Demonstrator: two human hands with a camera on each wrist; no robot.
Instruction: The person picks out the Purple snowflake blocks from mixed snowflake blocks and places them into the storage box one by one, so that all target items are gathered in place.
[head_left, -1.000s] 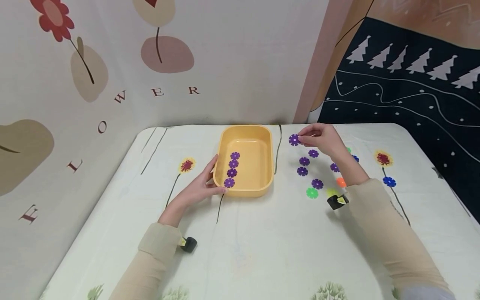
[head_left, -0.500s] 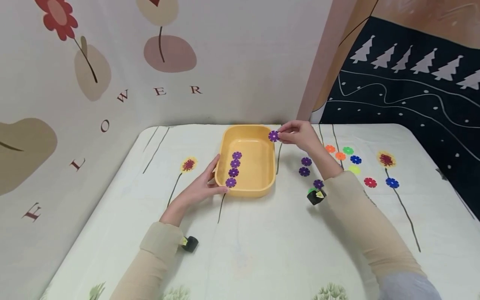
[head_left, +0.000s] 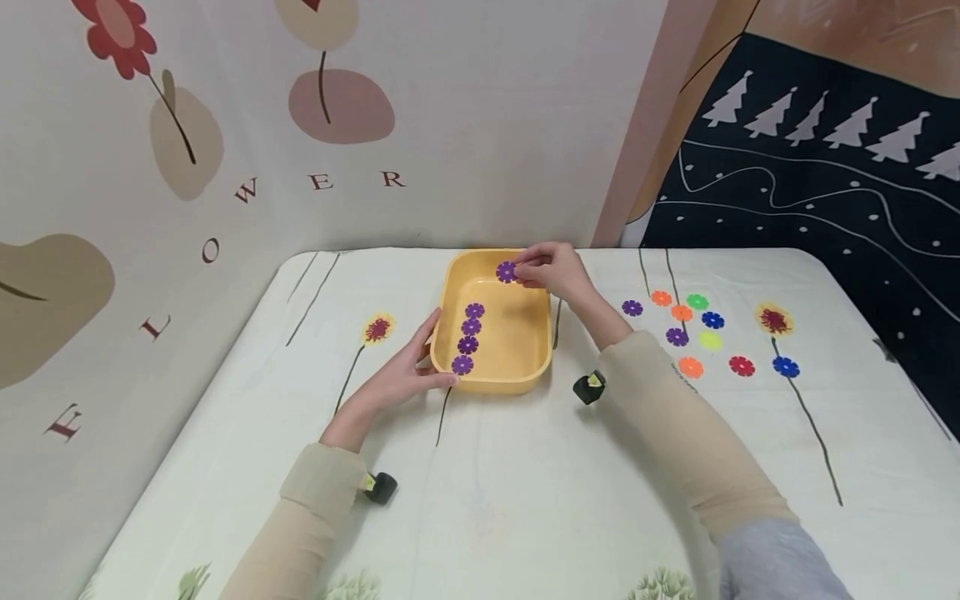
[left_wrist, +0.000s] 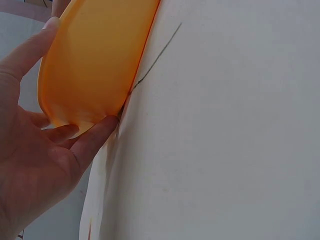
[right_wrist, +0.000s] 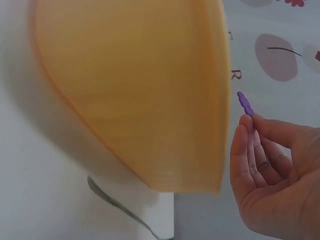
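Note:
In the head view a yellow plastic tray stands at the middle of the table. A line of several purple snowflake discs lies along its left side. My left hand grips the tray's near left corner; in the left wrist view its thumb is at the rim and its fingers lie against the outer wall. My right hand pinches one purple snowflake disc over the tray's far end. The right wrist view shows this disc edge-on at the fingertips, above the rim.
Right of the tray, loose snowflake discs lie on the white cloth: purple, orange, green, yellow, red and blue. A printed curtain hangs behind the table. My right forearm covers part of the cloth.
My right hand has moved left with the pinched purple snowflake disc, from right of the tray to over its far end. My left hand has stayed at the tray's corner.

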